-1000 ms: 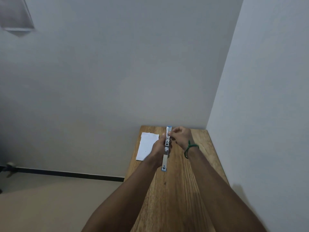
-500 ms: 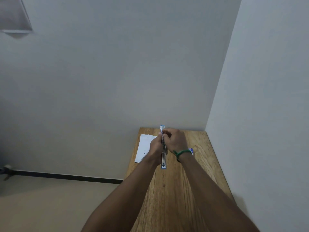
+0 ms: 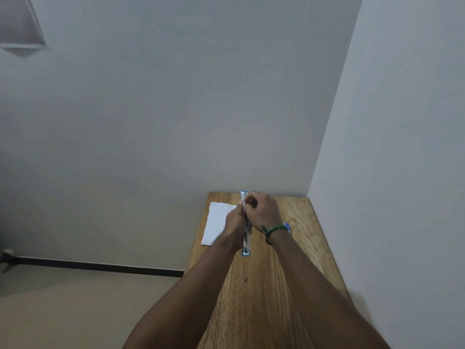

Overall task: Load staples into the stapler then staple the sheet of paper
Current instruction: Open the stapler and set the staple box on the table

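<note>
A long blue and metal stapler lies opened out flat above the wooden table, its length pointing away from me. My left hand grips its middle from the left side. My right hand is closed over the far half, fingertips pinched at the metal channel; whether staples are between them is too small to tell. A white sheet of paper lies on the table just left of my hands, partly hidden by the left hand.
The narrow table stands in a corner, with a grey wall behind and another wall along its right edge. A green band circles my right wrist. Floor lies to the left of the table.
My right hand has turned over and closed down on the far half of the stapler. The stapler has shifted slightly left and now shows edge-on.
</note>
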